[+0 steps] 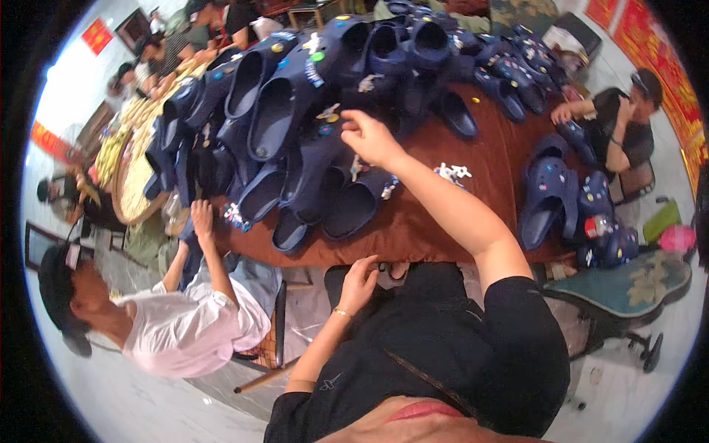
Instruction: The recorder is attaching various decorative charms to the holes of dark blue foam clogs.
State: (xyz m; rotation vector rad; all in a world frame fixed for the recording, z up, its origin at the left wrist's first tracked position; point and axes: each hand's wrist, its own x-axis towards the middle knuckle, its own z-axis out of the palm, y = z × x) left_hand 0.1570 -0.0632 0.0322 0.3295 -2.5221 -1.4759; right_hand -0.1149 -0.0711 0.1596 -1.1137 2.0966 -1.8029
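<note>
Hovering by navy clogs (pixel 273 118): right hand (pixel 371 140), part-open, hold unclear; left hand (pixel 358 286) near brown cloth (pixel 425 232), loosely curled, contents unclear.

Green pouch (pixel 662 220) beside a pink object (pixel 677 238)

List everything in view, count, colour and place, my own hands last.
clogs: many, navy, heaped on the table
table cover: one, reddish brown, under the clogs
loose charms: several, mostly white, among the clogs
round tray: one, tan, far left
person in white shirt: one, left
person in black: one, right
other people: several, mixed clothing, upper left
seat: one, patterned green, lower right
red wall hangings: several, both sides
right hand: one, bare, above the clogs
left hand: one, bare, by the near table edge
</note>
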